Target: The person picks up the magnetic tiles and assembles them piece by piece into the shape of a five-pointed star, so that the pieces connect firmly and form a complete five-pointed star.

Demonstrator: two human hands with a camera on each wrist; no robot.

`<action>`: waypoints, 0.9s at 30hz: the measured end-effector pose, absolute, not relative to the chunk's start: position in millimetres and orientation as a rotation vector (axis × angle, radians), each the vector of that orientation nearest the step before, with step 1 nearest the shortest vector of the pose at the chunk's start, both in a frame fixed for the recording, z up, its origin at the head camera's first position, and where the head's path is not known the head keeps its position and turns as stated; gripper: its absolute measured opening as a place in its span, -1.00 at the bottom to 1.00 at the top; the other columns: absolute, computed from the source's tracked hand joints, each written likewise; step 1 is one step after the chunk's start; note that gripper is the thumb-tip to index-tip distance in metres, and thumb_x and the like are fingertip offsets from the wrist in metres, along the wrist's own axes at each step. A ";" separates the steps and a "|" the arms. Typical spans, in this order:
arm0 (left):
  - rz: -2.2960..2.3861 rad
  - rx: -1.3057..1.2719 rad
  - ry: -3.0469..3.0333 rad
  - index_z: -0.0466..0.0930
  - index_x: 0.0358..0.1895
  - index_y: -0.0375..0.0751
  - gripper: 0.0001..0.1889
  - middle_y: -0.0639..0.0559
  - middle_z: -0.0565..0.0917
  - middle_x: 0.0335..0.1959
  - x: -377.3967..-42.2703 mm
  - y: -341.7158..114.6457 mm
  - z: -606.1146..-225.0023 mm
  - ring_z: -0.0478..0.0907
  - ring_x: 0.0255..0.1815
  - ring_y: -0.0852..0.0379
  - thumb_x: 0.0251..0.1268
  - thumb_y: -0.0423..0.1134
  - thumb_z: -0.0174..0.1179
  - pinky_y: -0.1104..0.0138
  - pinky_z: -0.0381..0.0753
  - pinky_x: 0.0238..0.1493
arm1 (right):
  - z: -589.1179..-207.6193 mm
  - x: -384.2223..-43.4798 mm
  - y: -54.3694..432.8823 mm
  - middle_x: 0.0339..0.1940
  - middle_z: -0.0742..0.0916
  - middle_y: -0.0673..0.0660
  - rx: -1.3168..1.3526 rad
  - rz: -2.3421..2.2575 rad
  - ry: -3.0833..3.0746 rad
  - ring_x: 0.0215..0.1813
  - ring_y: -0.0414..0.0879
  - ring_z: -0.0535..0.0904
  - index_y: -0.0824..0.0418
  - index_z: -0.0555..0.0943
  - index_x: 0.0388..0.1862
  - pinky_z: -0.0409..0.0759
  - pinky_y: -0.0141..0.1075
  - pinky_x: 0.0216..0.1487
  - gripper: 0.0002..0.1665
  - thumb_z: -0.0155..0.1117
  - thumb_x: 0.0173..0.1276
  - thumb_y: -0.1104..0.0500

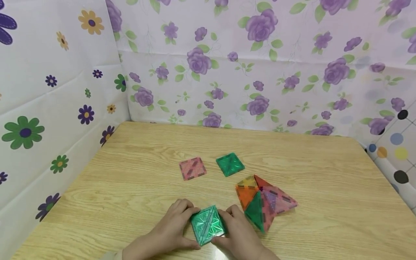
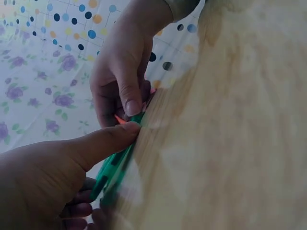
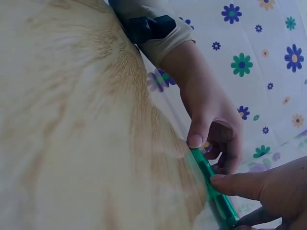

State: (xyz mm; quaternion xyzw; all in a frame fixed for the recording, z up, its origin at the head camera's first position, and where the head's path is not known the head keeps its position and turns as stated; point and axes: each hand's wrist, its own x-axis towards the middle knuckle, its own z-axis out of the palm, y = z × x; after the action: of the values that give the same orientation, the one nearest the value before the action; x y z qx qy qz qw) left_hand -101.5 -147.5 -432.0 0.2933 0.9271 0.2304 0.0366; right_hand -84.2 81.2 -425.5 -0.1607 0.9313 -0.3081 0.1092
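Note:
In the head view, a translucent green square of magnetic tiles (image 1: 208, 224), with a diagonal seam across it, lies low over the near part of the table. My left hand (image 1: 173, 227) pinches its left side between thumb and fingers. On the opposite side my right hand (image 1: 241, 231) grips it the same way. The left wrist view shows the green tiles (image 2: 112, 170) edge-on, close to the tabletop, with both thumbs on their near edge. Seen from the right wrist, the green edge (image 3: 218, 196) runs between the two hands; some fingertips are hidden behind it.
Right of my hands is a cluster of joined magnetic tiles (image 1: 268, 204) in orange, red, pink, purple and green. Farther back lie a pink square tile (image 1: 193, 168) and a green square tile (image 1: 230, 164). Flowered cloth (image 1: 227, 79) hangs behind the wooden table (image 1: 130, 173).

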 end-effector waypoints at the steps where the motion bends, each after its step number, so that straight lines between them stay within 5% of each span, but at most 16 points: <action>1: 0.727 0.888 2.850 0.49 0.20 -0.21 -0.08 0.19 0.40 -0.01 -100.8 -146.5 -433.7 0.27 0.02 0.24 -0.24 0.32 0.44 0.21 0.47 0.12 | -426.1 -84.6 81.9 -0.10 0.45 0.02 -0.466 -0.937 2.716 -0.18 -0.21 0.33 0.31 0.43 0.33 0.41 -0.43 -0.22 -0.04 0.50 0.04 -0.16; 13: 0.796 0.932 2.869 0.43 0.23 -0.13 -0.10 0.19 0.45 0.05 -95.0 -142.3 -441.5 0.35 0.06 0.26 -0.17 0.37 0.37 0.25 0.51 0.14 | -430.5 -88.0 89.6 -0.24 0.58 0.05 -0.434 -1.403 2.579 -0.31 -0.35 0.39 0.34 0.56 0.12 0.45 -0.50 -0.33 -0.56 0.30 0.30 0.18; 27: 1.116 0.927 2.610 0.23 0.41 -0.11 -0.20 0.12 0.38 0.22 -98.4 -143.4 -436.9 0.43 0.20 0.16 0.15 0.13 0.30 0.31 0.54 0.20 | -424.1 -88.7 90.8 -0.30 0.59 0.10 -0.261 -1.669 2.331 -0.42 -0.26 0.47 0.34 0.51 0.03 0.58 -0.39 -0.50 -0.66 0.24 0.36 0.18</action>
State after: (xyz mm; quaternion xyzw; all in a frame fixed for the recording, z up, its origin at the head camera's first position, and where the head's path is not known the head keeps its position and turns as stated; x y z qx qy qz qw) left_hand -98.4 -143.4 -436.9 0.3095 0.8714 0.3726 0.0775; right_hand -88.7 90.8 -424.1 -0.0900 0.8027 -0.5748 0.1311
